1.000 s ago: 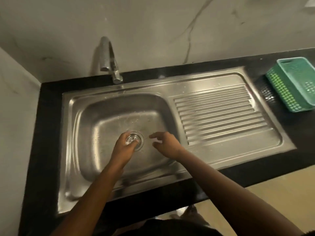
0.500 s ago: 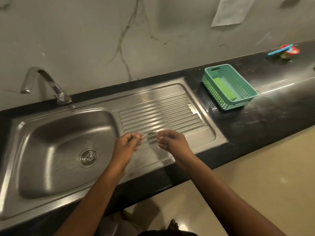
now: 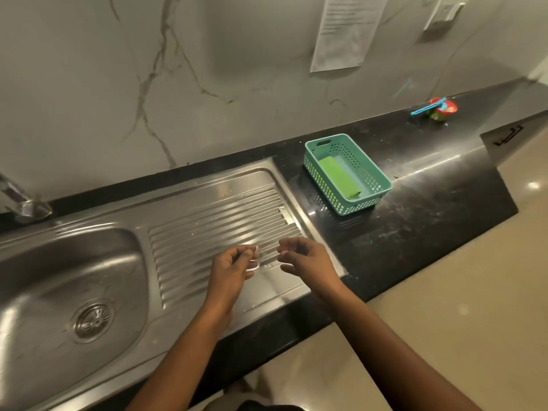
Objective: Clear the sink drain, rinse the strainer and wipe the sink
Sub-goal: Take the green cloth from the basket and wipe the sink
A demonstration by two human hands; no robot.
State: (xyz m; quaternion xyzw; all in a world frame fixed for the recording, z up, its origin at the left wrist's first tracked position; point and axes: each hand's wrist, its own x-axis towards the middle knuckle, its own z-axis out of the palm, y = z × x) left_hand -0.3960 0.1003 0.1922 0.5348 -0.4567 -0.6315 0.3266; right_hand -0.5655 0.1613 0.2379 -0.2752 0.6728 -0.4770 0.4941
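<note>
I am standing at a steel sink (image 3: 74,262) set into a black surface (image 3: 415,209), looking down at both my hands. The round drain (image 3: 92,320) is sitting in the bottom of the basin, its slotted grate showing.

Up and to the right of the drain, over the ribbed draining board (image 3: 207,232), my left hand (image 3: 234,268) is pinching the strainer (image 3: 255,259) between thumb and fingertips. Only a thin shiny edge of it is showing past my fingers. I cannot tell whether it is touching the ribs below.

Further right of the drain, near the left hand but not touching it, my right hand (image 3: 308,262) is hovering with its fingers loosely curled, gripping nothing.

Above and left of the drain, the base of the tap (image 3: 22,203) is standing on the sink's back rim; the rest of the tap is running out of view.

Far to the right of the drain, past the end of the draining board, a green plastic basket (image 3: 355,206) is sitting on the surface, with a flat green pad (image 3: 338,179) lying inside it. Further still from the drain, near the wall, a small red thing (image 3: 441,109) is sitting with a blue stick (image 3: 424,109) lying across it.

A printed sheet of paper (image 3: 347,31) is hanging on the marbled wall (image 3: 148,84), high above and right of the drain. Pale floor (image 3: 444,307) is showing below the surface's front edge.
</note>
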